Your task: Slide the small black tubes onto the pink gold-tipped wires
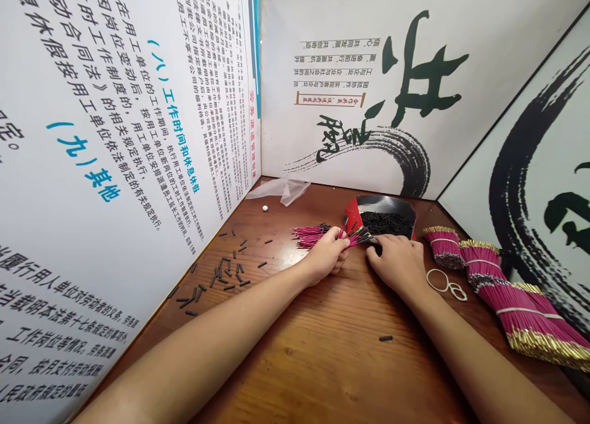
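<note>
My left hand (328, 253) is closed around a loose bunch of thin pink wires (310, 235) that fans out to the left over the wooden table (322, 350). The wires' right ends carry small black tubes (363, 235). My right hand (397, 261) rests just right of those ends, fingers pinched at the black tips; what they hold is too small to make out. Right behind both hands stands a red and black tray (354, 212) filled with short black tubes (386, 222).
Tied bundles of pink wires with gold tips (516, 301) lie at the right. White rubber bands (446, 282) lie beside them. Several loose black tubes (221, 276) are scattered at the left by the printed wall panel (115, 135). A clear plastic bag (281, 189) lies at the back.
</note>
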